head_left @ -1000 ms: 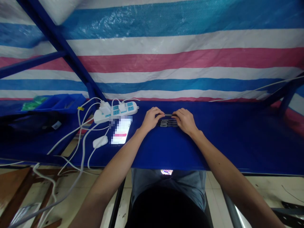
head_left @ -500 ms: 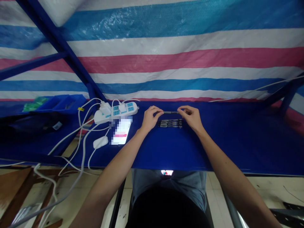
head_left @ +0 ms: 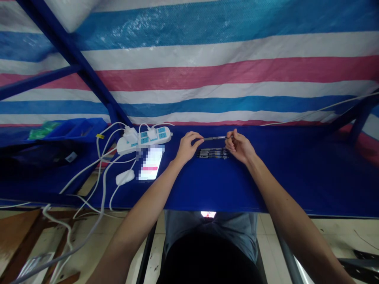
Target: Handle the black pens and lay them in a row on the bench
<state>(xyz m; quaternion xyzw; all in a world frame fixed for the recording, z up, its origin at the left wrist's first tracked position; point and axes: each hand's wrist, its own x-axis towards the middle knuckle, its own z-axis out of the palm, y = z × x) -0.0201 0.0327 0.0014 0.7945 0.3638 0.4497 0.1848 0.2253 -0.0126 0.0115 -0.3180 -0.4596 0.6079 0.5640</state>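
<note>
A slim grey and clear pen [head_left: 215, 138] spans the gap between my hands, just beyond a row of pens. My left hand [head_left: 187, 146] pinches its grey left end between thumb and fingertips. At the right end, the curled fingers of my right hand [head_left: 239, 145] close on the pen, with the palm turned partly upward. Several similar pens [head_left: 211, 153] lie side by side on the blue table [head_left: 213, 185], close below the held one. Their right ends reach close to my right hand.
Left of my left hand lie a lit phone [head_left: 152, 163], a white power strip [head_left: 144, 139] with plugs, and a white adapter [head_left: 125, 177]. White cables hang over the table's front edge. Blue bins [head_left: 79, 129] stand at the far left, and a striped sheet [head_left: 207, 75] hangs behind.
My right hand has turned, palm more upward, and shifted slightly right, so more of the pen's clear right part shows. My left hand keeps its pinch in nearly the same place.
</note>
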